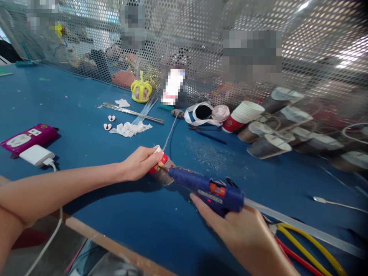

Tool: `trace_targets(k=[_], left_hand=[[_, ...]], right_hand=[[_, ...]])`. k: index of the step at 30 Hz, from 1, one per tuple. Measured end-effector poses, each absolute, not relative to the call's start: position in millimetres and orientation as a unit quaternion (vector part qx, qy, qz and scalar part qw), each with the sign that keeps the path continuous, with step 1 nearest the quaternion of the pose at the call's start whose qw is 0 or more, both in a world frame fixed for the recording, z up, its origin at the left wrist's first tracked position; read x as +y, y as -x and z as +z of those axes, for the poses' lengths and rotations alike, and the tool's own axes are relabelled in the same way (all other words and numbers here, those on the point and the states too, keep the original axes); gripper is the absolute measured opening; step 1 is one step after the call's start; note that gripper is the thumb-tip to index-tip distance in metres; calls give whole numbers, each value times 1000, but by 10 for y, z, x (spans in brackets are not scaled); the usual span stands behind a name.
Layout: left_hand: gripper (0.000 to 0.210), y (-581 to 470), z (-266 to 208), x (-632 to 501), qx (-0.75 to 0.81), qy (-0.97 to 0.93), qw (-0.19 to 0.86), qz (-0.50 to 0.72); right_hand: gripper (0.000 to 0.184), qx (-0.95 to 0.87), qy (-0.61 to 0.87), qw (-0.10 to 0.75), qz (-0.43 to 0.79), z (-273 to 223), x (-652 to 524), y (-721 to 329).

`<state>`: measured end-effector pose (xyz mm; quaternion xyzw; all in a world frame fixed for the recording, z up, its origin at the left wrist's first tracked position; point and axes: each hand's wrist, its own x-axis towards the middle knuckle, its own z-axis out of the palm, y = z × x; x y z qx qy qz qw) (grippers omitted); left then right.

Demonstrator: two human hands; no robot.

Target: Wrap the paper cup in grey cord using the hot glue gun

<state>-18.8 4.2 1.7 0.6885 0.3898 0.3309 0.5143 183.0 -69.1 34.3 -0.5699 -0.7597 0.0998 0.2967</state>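
My left hand (143, 163) grips a red and white paper cup (163, 158), tipped on its side, whose lower part is wrapped in grey-brown yarn. A strand of yarn (170, 133) runs from the cup back to a small yarn bundle (177, 113). In my right hand (241, 230) is a blue hot glue gun (207, 186), its red light lit and a long clear glue stick (304, 226) sticking out behind. The gun's nozzle points left at the cup's side; whether it touches, I cannot tell.
Stacked paper cups (247, 111) and several yarn-wrapped cups (267, 146) stand at the right. Yellow-and-red-handled pliers (310, 249) lie near my right hand. A power strip (31, 136) with a white charger (37, 155) sits left. Behind rises a perforated metal screen (198, 46).
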Motion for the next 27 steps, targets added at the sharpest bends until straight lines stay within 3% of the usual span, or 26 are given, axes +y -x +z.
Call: trace_targets(k=[14,20,27], left_hand=[[46,176,17,30,416,-698,483,327],[45,164,37,19,433,-697,467,330],[44,179,22,31,412,-717,461,323]], right_hand=[[13,-806,536,222,119,490,-772,-1797],[9,-819,517,237,72,405,-815,-1813],[9,-781,536,306,99,422,-723,-1866]])
